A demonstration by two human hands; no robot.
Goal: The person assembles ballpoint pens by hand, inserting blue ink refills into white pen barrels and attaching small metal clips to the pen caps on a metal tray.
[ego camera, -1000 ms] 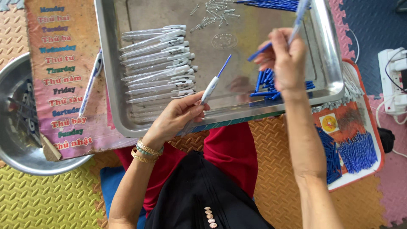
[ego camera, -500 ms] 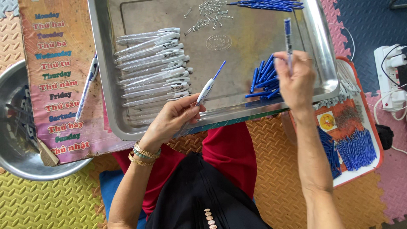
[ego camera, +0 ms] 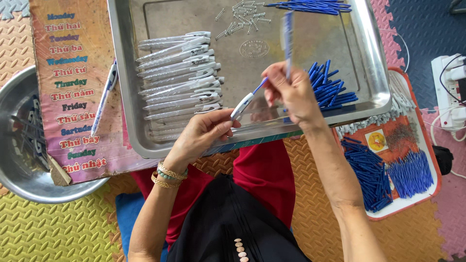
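Observation:
My left hand grips a white pen barrel with a blue refill tip sticking up out of it, held over the front edge of a steel tray. My right hand is beside that tip and pinches a thin blue pen part that stands upright and looks blurred. A row of clear and white pen barrels lies in the tray's left half. Short blue pen pieces lie just right of my right hand. Small metal springs and long blue refills lie at the tray's far side.
A colourful printed board lies left of the tray with one finished pen on it. A round steel bowl sits at far left. An orange-rimmed tray with blue parts stands at right, and a white power strip beyond it.
My right hand has come left from the blue pieces, carrying the thin blue part up to the barrel tip. My left hand has stayed nearly still.

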